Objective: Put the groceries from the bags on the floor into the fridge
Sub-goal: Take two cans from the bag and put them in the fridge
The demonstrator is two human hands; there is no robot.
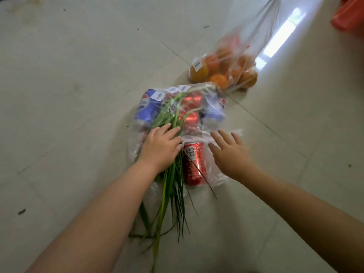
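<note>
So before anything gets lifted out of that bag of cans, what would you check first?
1. Left hand has a grip on the greens: not ok, it rests on them with fingers flat.
2. Right hand free: ok, open, holding nothing.
3. Red can reachable: ok, between the hands.
4. Can bag opening found: cannot tell.
5. Bag of oranges out of the way: ok, apart.

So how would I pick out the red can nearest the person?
Start at the clear plastic bag of cans on the floor, in front of the bag of oranges. At its near end, between the left hand and right hand, lies the red can. Unlike the other cans, it shows a white barcode.
</note>
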